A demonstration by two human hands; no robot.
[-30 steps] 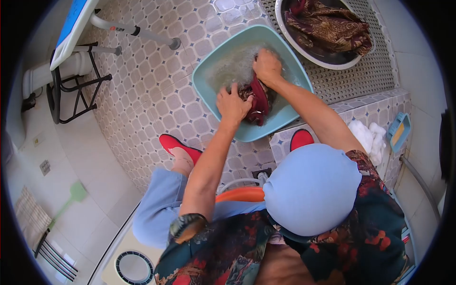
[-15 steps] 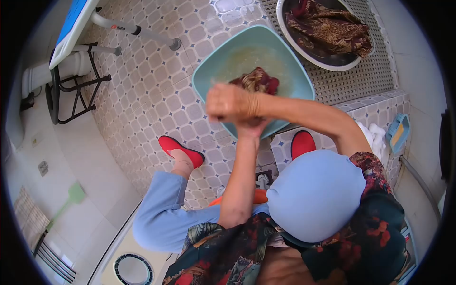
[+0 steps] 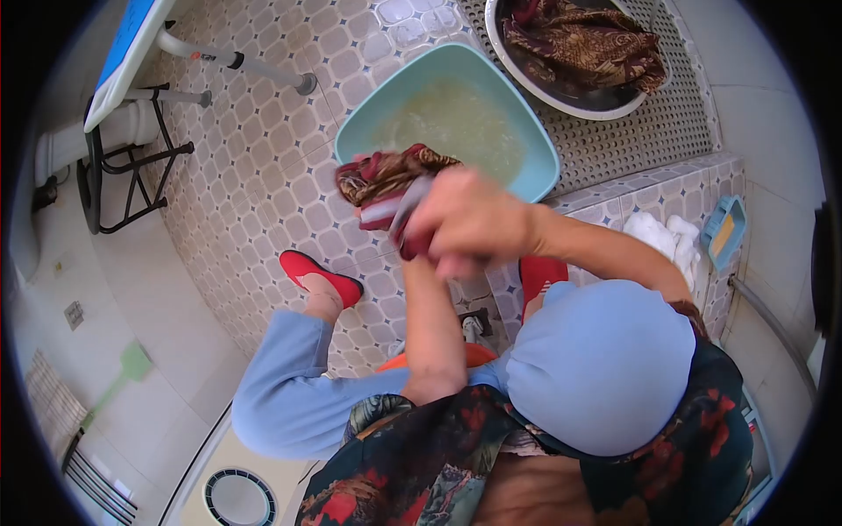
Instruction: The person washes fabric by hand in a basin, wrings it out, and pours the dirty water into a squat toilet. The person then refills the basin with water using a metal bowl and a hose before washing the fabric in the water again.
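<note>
A wet brown and dark red patterned cloth (image 3: 395, 175) is bunched up over the near left rim of a pale turquoise basin (image 3: 533, 180). Cloudy water stands in the basin. My right hand (image 3: 478, 219), slightly blurred, has its fingers curled round the near end of the cloth. Beneath the folds, my left hand (image 3: 419, 266) supports and grips the same cloth; most of its fingers are hidden. A pale grey and red strip of the fabric shows between the hands.
Beyond the basin, a metal bowl (image 3: 500, 54) holds more brown patterned fabric (image 3: 588, 44) on a perforated mat (image 3: 614, 145). A white cloth (image 3: 662, 241) and a blue brush (image 3: 724, 232) lie on the tiled ledge at right. A black-framed stool (image 3: 132, 167) stands at left.
The cloth has come up out of the water to the basin's near rim. My right hand has moved right and down, off my left wrist area, and more cloth shows.
</note>
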